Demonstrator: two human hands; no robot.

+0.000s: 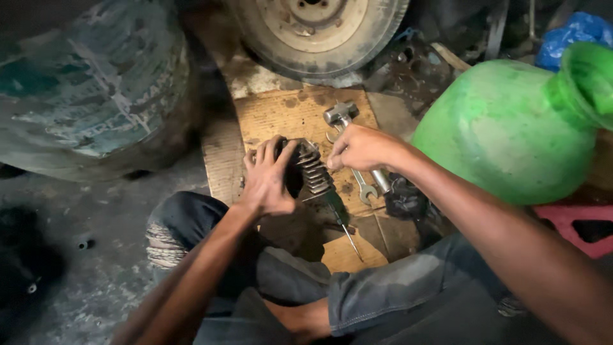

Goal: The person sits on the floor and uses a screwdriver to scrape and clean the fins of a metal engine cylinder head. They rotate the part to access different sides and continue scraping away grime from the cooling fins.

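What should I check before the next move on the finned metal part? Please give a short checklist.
1. Left hand grips the finned metal part: ok.
2. Right hand touches its top edge: ok.
3. Part rests over the cardboard: ok.
4. Screwdriver within reach: ok.
5. Wrench and hammer close by: ok.
6. What the right fingers pinch: cannot tell.

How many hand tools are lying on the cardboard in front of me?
3: a hammer above the right hand, a spanner below that hand, and a screwdriver beside the finned metal part. More may be hidden under the hands.
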